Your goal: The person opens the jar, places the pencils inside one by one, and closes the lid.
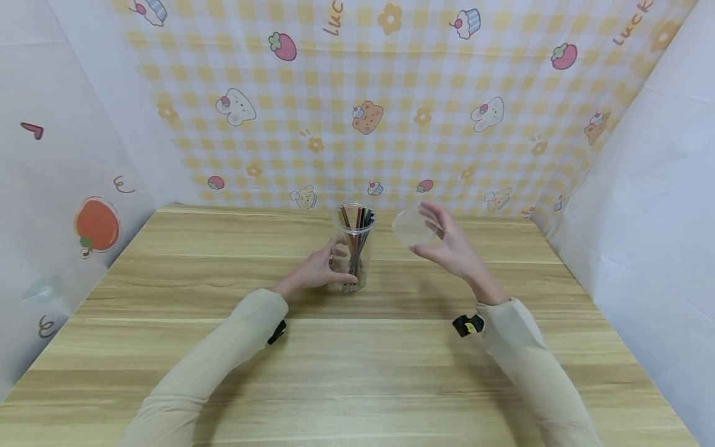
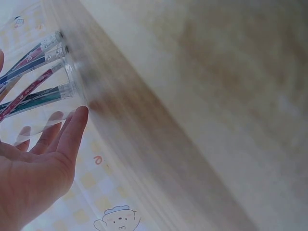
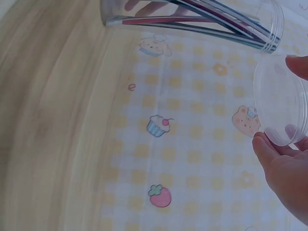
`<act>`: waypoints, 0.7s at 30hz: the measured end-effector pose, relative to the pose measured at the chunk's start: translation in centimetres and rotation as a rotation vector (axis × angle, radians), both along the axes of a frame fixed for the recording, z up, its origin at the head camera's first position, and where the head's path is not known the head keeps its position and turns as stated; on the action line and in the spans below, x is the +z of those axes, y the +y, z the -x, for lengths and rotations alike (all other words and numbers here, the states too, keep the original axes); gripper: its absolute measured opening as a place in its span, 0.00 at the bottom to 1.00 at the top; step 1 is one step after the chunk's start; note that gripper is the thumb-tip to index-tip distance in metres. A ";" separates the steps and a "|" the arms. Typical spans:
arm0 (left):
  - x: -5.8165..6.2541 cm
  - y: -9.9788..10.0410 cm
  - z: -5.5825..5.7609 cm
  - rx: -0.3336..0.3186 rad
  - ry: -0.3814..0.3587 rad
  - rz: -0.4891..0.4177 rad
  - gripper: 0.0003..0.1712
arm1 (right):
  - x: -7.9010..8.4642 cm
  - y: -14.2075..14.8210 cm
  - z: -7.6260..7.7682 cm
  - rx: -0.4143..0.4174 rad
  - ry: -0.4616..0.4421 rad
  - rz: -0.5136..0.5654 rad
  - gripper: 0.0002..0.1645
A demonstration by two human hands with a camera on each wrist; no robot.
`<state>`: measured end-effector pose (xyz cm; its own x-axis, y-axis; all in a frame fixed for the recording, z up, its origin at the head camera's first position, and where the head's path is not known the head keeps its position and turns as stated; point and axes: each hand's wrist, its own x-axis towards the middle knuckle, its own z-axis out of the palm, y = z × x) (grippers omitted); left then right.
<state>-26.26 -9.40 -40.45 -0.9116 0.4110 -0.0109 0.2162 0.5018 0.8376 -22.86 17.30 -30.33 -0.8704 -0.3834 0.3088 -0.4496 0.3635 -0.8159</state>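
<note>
A tall clear plastic jar (image 1: pixel 364 264) stands upright on the wooden table, holding several slim pencils (image 1: pixel 357 243) that lean in different directions. My left hand (image 1: pixel 317 269) grips the jar from its left side, thumb in front and fingers behind. The left wrist view shows that hand (image 2: pixel 45 166) beside the jar's base, with the pencils (image 2: pixel 31 94) seen through the clear wall. To the right of the jar's uncovered mouth, my right hand (image 1: pixel 452 248) pinches a round clear lid (image 1: pixel 409 228) by its edge. In the right wrist view the lid (image 3: pixel 275 98) is apart from the jar's rim.
The wooden table (image 1: pixel 357 372) reaches back to a yellow checked cloth (image 1: pixel 313 112) with cartoon prints. White sheets (image 1: pixel 642 161) hang at both sides. A dark wrist device (image 1: pixel 468 325) sits beneath the right cuff.
</note>
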 end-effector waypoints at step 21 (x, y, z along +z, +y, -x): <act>0.0 0.1 0.0 0.012 -0.007 0.013 0.44 | 1.1 -2.4 1.2 0.116 0.071 0.048 0.46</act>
<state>-26.24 -9.31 -40.48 -0.9164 0.3996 -0.0226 0.2041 0.5151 0.8325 -24.11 14.88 -29.24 -0.7966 -0.4634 0.3882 -0.5433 0.2672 -0.7959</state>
